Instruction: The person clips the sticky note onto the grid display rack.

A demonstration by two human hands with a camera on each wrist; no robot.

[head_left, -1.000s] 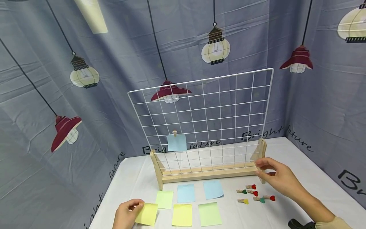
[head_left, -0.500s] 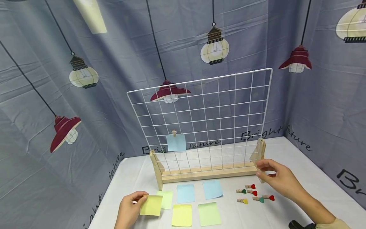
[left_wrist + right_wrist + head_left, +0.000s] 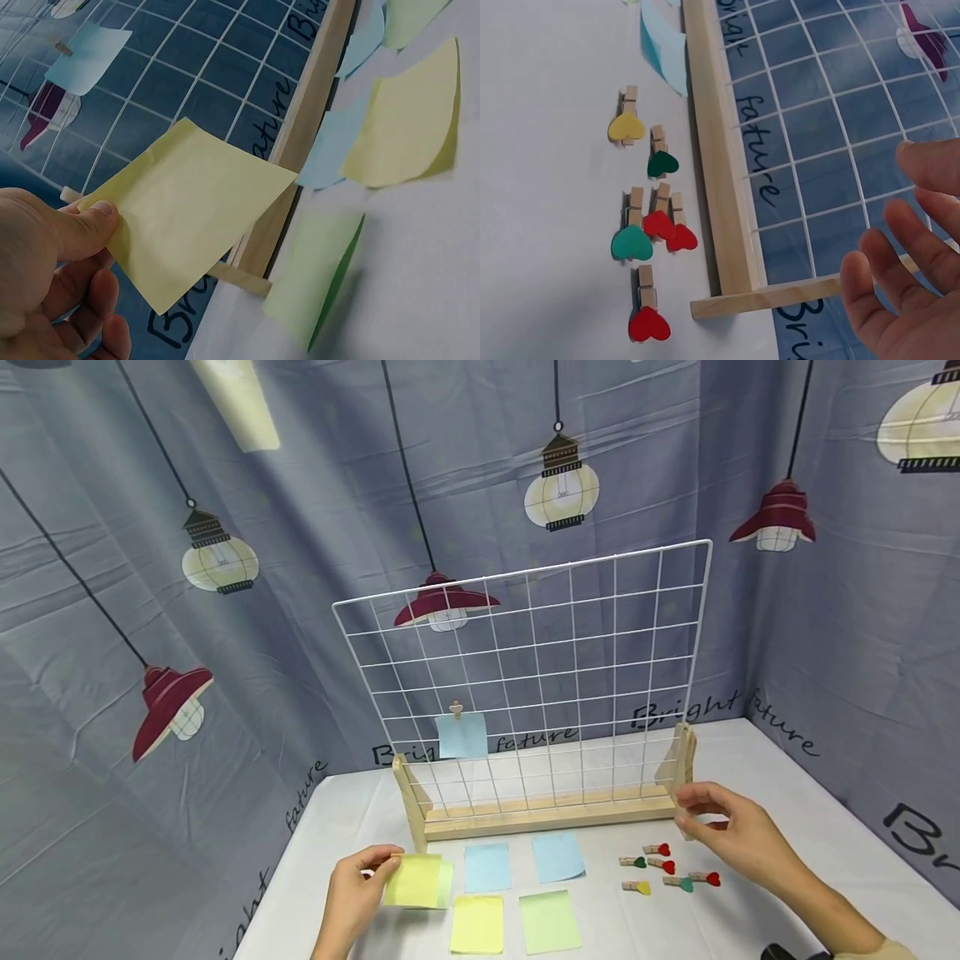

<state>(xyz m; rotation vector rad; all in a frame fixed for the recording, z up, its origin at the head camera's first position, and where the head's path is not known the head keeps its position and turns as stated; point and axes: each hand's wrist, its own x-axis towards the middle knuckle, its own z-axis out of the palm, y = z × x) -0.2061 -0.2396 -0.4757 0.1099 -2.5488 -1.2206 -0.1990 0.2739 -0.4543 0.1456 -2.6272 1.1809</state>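
My left hand (image 3: 351,893) pinches a yellow sticky note (image 3: 187,210) by its edge, thumb on top. In the head view the note hangs above the table, partly covering a green sticky note (image 3: 446,887). Behind it stands a white wire grid (image 3: 555,647) in a wooden base (image 3: 551,814). A wooden clothespin (image 3: 457,707) fastens a blue sticky note (image 3: 462,737) to the grid's lower left. By the right end of the base my right hand (image 3: 742,835) is raised, loosely bent and holding nothing. Several heart clothespins (image 3: 678,883) lie near it.
Two blue notes, one nearer the middle (image 3: 487,868), lie before the base. A yellow note (image 3: 477,925) and a green note (image 3: 550,922) lie closer to the front. A curtain (image 3: 292,610) surrounds the white table (image 3: 345,802).
My left hand has lifted the yellow note off the table and carried it up and to the right, over the green one. The right hand has barely moved.
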